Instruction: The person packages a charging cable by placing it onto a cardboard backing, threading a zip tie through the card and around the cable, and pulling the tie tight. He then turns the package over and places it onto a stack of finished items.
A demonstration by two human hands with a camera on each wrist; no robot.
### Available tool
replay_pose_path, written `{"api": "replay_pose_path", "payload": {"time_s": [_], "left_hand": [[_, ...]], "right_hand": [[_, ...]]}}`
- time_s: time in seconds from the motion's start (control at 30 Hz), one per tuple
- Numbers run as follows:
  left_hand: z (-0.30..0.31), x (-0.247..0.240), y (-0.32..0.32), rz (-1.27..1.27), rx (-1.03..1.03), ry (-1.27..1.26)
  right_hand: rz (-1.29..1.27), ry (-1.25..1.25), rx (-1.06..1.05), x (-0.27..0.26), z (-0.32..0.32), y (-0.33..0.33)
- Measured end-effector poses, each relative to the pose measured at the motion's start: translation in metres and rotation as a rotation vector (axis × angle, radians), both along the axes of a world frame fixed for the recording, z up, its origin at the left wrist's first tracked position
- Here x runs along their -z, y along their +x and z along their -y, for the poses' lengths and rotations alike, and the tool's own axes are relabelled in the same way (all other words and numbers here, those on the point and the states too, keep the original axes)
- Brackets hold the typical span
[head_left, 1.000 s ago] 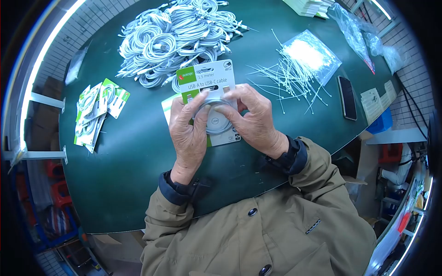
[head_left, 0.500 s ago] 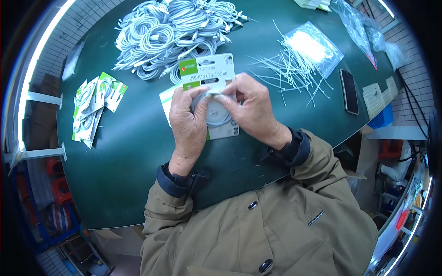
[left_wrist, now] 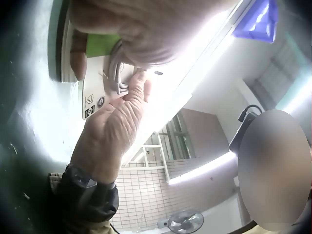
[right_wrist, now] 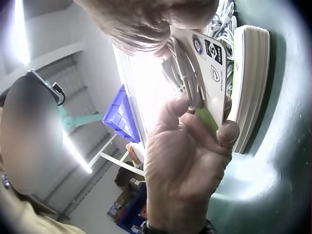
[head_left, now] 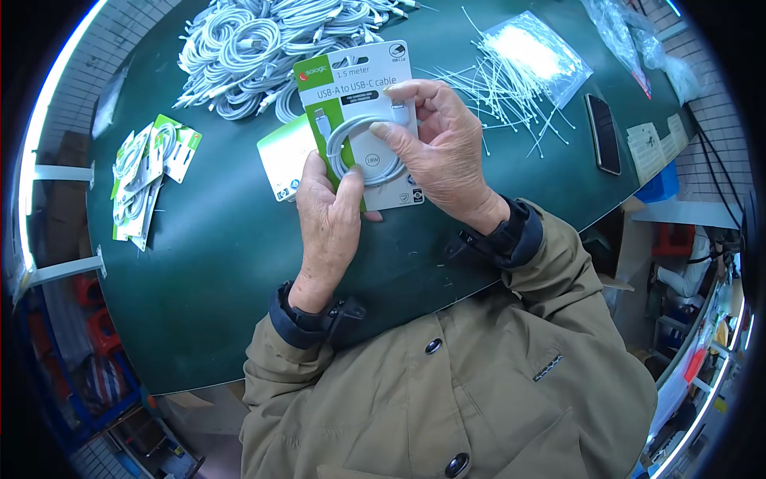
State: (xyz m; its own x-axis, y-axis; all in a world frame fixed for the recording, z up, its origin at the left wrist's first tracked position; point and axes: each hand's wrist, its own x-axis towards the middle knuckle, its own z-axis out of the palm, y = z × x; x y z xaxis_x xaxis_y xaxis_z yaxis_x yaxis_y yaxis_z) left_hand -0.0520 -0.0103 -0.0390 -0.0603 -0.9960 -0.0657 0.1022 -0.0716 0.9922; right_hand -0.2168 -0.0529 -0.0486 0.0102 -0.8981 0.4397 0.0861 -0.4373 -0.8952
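A green and white cable card [head_left: 383, 190] is held up over the table with a coiled white cable [head_left: 333, 152] on its front. The left hand [head_left: 325, 223] grips the card's lower left edge, its thumb on the coil and fingers behind. At the card's right side the right hand [head_left: 447, 156] pinches card and cable, thumb against the coil's top. One cable plug [head_left: 321, 121] lies at the card's left; the other, near the right fingers, is partly covered. In the right wrist view the coil [right_wrist: 187, 73] lies against the card [right_wrist: 207, 53].
Behind the held card lies a stack of cards [head_left: 279, 164]. A heap of coiled cables [head_left: 263, 48] is at the back, carded cables [head_left: 148, 176] at the left. Toward the right are loose zip ties [head_left: 511, 104], a clear bag [head_left: 558, 60] and a phone [head_left: 602, 134].
The card has moved up and away from the body. The left thumb has shifted down the coil, and the right hand has risen, uncovering more cable and the left plug.
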Motion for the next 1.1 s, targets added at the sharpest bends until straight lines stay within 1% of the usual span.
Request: {"api": "replay_pose_path", "payload": {"time_s": [0.2,0.3,0.4,0.5,0.53,0.6,0.7,0.73,0.8,0.87,0.9,0.97,1.07,1.1], "left_hand": [[0.001,0.002,-0.001,-0.110,0.029,0.032],[0.003,0.003,0.006,-0.165,0.094,0.110],[0.003,-0.002,0.010,-0.219,0.140,0.195],[0.002,0.000,0.013,-0.217,0.155,0.210],[0.003,-0.001,0.015,-0.221,0.139,0.207],[0.004,-0.004,0.019,-0.228,0.105,0.192],[0.007,-0.006,0.024,-0.197,-0.013,0.096],[0.008,-0.006,0.025,-0.210,-0.046,0.075],[0.007,-0.006,0.025,-0.234,-0.104,0.036],[0.005,-0.006,0.020,-0.217,-0.114,-0.036],[0.005,-0.006,0.018,-0.209,-0.117,-0.071],[0.005,-0.002,0.020,-0.163,-0.097,-0.060],[0.005,0.005,0.019,-0.106,-0.100,-0.101],[0.005,0.004,0.018,-0.088,-0.106,-0.123]], "right_hand": [[0.021,0.011,0.015,-0.003,0.003,0.000],[-0.006,-0.012,0.007,-0.002,0.006,-0.002],[0.012,0.024,-0.030,-0.005,0.003,0.001],[0.014,0.046,-0.076,-0.002,0.002,0.002],[-0.061,0.019,-0.054,-0.001,0.003,0.001],[-0.211,-0.047,-0.013,-0.002,0.007,-0.005],[-0.356,-0.074,0.051,-0.012,-0.006,-0.001],[-0.427,-0.037,0.027,-0.017,-0.013,0.002],[-0.435,-0.047,-0.010,-0.010,-0.017,0.013],[-0.452,-0.030,-0.039,-0.002,-0.021,0.021],[-0.462,-0.036,-0.034,-0.001,-0.022,0.023],[-0.481,-0.046,-0.024,0.001,-0.023,0.026],[-0.568,-0.145,0.033,-0.004,-0.025,0.027],[-0.536,-0.140,0.025,-0.004,-0.024,0.026]]}}
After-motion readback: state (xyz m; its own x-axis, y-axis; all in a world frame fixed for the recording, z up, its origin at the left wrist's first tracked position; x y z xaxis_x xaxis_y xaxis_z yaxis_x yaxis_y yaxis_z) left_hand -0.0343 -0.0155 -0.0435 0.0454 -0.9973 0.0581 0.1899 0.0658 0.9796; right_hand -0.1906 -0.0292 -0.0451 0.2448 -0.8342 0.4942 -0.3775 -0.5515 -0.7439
